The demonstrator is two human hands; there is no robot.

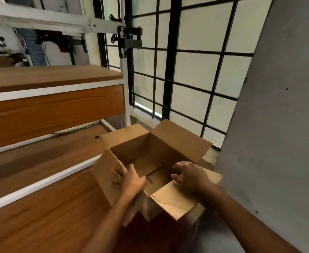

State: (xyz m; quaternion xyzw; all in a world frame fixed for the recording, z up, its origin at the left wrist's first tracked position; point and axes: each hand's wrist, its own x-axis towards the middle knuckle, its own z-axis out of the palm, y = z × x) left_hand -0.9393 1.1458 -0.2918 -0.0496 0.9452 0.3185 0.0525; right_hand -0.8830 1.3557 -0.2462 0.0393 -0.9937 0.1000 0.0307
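Note:
An open brown cardboard box [131, 148] stands below me with all its flaps folded outward, and I see nothing inside it. My left hand [130, 181] rests on the box's left flap with its fingers spread flat and the thumb at the inner rim. My right hand [190, 175] lies on the near right flap, fingers straight and pointing left over the opening. Both forearms reach in from the bottom of the view.
Wooden shelves with white metal framing [55, 110] fill the left side. A black barred window grille [168, 70] with a latch [128, 41] is behind the box. A grey wall [278, 125] rises on the right. A person sits far off at the upper left.

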